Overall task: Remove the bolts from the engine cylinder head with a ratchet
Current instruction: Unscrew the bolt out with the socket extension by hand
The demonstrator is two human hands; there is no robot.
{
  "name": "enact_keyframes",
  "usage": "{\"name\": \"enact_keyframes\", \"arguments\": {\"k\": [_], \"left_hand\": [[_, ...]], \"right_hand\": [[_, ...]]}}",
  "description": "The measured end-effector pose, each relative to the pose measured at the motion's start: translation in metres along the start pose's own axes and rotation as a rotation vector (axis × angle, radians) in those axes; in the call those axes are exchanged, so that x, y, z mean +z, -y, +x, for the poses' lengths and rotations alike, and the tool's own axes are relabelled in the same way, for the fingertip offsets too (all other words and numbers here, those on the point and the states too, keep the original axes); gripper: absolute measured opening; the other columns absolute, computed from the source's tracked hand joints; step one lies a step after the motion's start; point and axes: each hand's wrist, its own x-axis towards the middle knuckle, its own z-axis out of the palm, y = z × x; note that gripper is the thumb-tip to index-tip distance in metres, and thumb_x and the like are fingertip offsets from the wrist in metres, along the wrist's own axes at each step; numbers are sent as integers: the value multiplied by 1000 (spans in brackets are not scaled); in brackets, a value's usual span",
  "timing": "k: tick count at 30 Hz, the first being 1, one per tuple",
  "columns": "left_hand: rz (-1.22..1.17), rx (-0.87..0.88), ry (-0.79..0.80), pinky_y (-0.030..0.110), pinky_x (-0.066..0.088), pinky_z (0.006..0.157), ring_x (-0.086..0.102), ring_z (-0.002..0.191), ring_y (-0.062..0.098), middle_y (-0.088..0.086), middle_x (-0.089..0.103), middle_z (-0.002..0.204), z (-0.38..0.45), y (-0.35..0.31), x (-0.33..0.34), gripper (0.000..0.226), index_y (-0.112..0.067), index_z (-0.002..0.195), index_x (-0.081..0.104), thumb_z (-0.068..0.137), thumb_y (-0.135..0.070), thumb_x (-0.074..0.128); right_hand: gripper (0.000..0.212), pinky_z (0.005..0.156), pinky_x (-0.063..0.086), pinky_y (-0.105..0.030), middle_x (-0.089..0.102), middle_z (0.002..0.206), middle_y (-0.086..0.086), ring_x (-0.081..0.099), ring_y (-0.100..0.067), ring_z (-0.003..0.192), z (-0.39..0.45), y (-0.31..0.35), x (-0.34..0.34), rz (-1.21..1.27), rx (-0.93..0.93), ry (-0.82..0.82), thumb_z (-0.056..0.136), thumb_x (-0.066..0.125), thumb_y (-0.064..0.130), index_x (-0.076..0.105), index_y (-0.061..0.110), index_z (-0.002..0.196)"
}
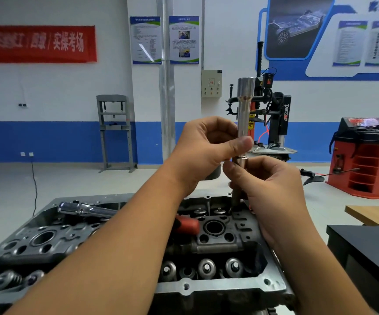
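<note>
Workshop tyre changer (pixel 279 114) lettered "power"

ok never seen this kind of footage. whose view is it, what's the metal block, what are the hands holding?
There is one picture, taken by a camera worn on a person's head, looking forward and down at their own bare hands. No robot is involved. The grey metal block at the bottom is an engine cylinder head, top side up, with valve springs and bolt holes showing. The left hand pinches a long chrome socket extension, held upright. The right hand grips the lower part of the same tool, which stands over the head's far edge. A ratchet with a red handle lies unused on the head. Behind is a workshop with a tyre changer.
</note>
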Motion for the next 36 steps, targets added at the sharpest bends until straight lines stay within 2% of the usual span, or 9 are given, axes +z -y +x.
{"name": "enact_keyframes", "arguments": {"k": [6, 12, 15, 18, 22, 29, 31, 34, 36], "left_hand": [[-30, -46, 111, 52, 57, 97, 72, 98, 29, 11, 78, 96, 1, 1, -1, 19, -3, 117, 70, 103, -4, 57], [-45, -22, 20, 62, 53, 85, 66, 85, 30, 13, 75, 92, 0, -1, -2, 27, -5, 104, 72, 83, -16, 84], [-54, -44, 101, 48, 58, 89, 70, 97, 28, 11, 77, 99, 1, 0, -1, 20, -3, 118, 70, 103, -11, 60], [-34, -26, 78, 37, 62, 85, 73, 89, 23, 12, 78, 95, 2, 2, -4, 18, 0, 117, 68, 102, -2, 59], [-57, -23, 13, 55, 52, 83, 65, 86, 33, 10, 76, 89, 1, 1, -3, 24, -12, 97, 70, 79, -16, 86], [-59, -20, 138, 40, 60, 86, 74, 93, 25, 12, 78, 98, 2, 4, -4, 19, -7, 114, 71, 103, -4, 56], [-69, -4, 104, 51, 61, 90, 72, 91, 28, 12, 78, 95, 1, 4, -4, 13, -6, 109, 71, 98, -4, 63], [-60, -19, 31, 75, 46, 99, 69, 96, 33, 10, 78, 95, 1, 2, -4, 24, -8, 108, 71, 86, -13, 76], [-59, -11, 28, 65, 52, 99, 69, 95, 27, 8, 76, 97, 2, 1, -3, 23, -7, 113, 71, 90, -9, 75]], "right_hand": [[9, 68, 55, -42, 76, 74, -1, 71, -23, 71, 0, 2, 2, -1, 21, 44, 90, 79, 28, 79, 29, 81], [20, 65, 57, -47, 74, 69, -4, 68, -20, 62, -2, 4, 1, -5, -5, -19, 77, 88, 32, 74, 18, 74], [11, 71, 59, -50, 75, 73, -4, 73, -29, 71, -1, 4, 2, -6, 6, 8, 83, 81, 37, 77, 27, 80], [13, 69, 56, -44, 75, 73, -6, 72, -28, 70, 0, 2, 3, 8, 20, 32, 89, 80, 35, 79, 26, 80], [20, 65, 54, -46, 71, 69, -7, 67, -37, 67, 1, -1, 1, -12, -15, -13, 79, 90, 35, 74, 23, 76], [17, 69, 57, -44, 74, 72, -3, 71, -25, 66, 1, 1, 3, 24, 30, 49, 87, 81, 36, 77, 21, 82], [22, 67, 56, -44, 74, 73, -6, 70, -29, 67, 1, 1, 2, 12, 20, 40, 80, 85, 40, 76, 20, 82], [22, 67, 57, -47, 74, 73, -8, 70, -31, 68, 1, 0, 1, -16, -7, -15, 78, 90, 36, 75, 20, 79], [14, 69, 59, -52, 74, 71, -5, 72, -31, 70, 1, 0, 1, -35, -13, -3, 82, 85, 35, 76, 25, 79]]}}
